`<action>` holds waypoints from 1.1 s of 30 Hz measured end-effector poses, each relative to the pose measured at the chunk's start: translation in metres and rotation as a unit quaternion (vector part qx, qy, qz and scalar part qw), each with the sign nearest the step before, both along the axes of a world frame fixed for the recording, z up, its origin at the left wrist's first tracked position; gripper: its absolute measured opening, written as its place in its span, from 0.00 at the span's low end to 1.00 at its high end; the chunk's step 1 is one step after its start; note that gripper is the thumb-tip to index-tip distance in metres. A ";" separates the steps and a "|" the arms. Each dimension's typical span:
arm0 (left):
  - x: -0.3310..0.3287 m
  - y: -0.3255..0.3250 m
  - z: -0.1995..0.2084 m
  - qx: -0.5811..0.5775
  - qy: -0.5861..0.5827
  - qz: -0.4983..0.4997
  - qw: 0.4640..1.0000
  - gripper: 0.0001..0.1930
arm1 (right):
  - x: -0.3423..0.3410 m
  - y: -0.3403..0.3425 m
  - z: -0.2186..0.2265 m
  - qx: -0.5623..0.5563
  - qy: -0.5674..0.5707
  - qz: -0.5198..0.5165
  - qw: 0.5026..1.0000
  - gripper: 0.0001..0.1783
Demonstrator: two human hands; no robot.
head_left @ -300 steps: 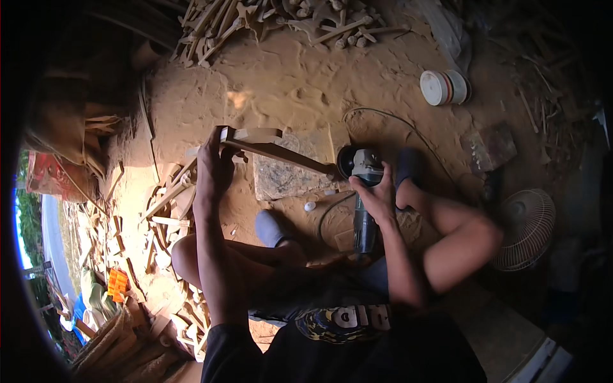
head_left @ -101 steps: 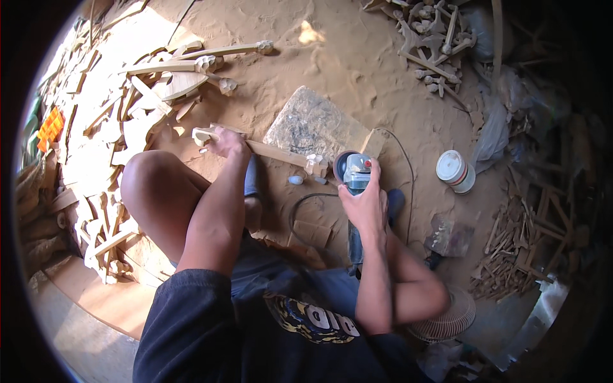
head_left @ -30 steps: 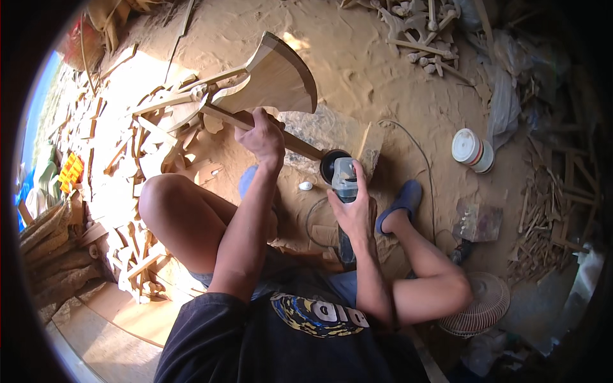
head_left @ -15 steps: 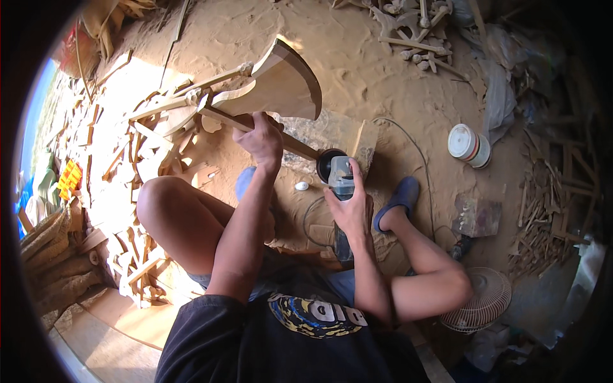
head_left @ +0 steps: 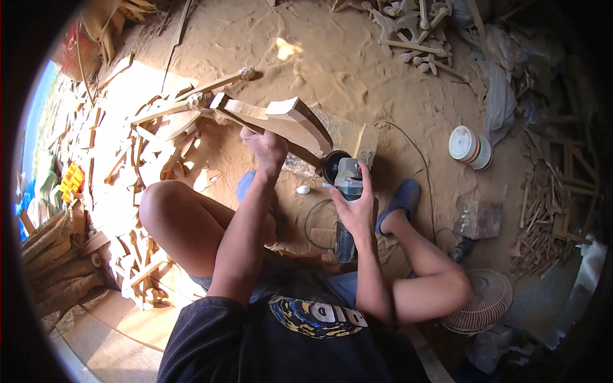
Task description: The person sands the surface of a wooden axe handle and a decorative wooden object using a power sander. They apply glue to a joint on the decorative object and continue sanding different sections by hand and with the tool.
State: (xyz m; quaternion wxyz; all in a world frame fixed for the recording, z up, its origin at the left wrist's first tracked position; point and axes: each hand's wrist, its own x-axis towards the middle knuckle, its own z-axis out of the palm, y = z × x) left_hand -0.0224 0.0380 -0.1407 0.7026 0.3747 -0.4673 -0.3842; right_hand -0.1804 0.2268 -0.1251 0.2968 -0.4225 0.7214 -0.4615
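My left hand (head_left: 265, 150) is wrapped round the straight bar of an axe-shaped wooden piece (head_left: 290, 122). The broad curved blade of that piece is tipped so that its thick edge shows. In my right hand (head_left: 357, 209) is an angle grinder (head_left: 349, 182), gripped round its grey head and dark body. Its round black disc (head_left: 331, 167) meets the lower end of the bar, or sits just beside it; I cannot tell which. A stone-like block (head_left: 365, 142) lies just beyond the disc. Near my foot sits a small white object (head_left: 302, 189).
Wood offcuts (head_left: 143, 255) are heaped on the left, more carved wooden parts (head_left: 415, 45) at the far right. A white bucket (head_left: 469, 148), a squarish block (head_left: 477, 217) and a fan (head_left: 480, 300) stand on the right. A thin cable (head_left: 426, 172) crosses the sandy ground (head_left: 319, 76).
The wooden piece has rolled in my left hand, from showing its broad face to showing its edge, and its blade has dropped toward the grinder. My right hand has barely shifted.
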 end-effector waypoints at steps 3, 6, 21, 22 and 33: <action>-0.002 -0.002 -0.001 0.014 -0.024 0.003 1.000 0.10 | 0.000 -0.004 -0.001 0.019 -0.017 0.004 1.000 0.46; 0.001 -0.006 -0.015 0.066 0.018 -0.061 0.996 0.11 | -0.001 -0.006 0.002 0.032 -0.031 0.008 0.999 0.46; -0.005 -0.012 -0.008 0.022 -0.019 -0.104 0.994 0.13 | -0.001 -0.004 0.001 0.079 0.101 0.009 0.992 0.44; -0.004 -0.011 -0.006 0.020 -0.019 -0.103 0.994 0.13 | 0.000 -0.005 0.002 0.087 0.107 0.011 0.990 0.44; -0.007 -0.005 0.007 0.002 -0.019 -0.065 0.998 0.12 | 0.000 0.001 -0.008 0.018 -0.036 0.004 0.999 0.45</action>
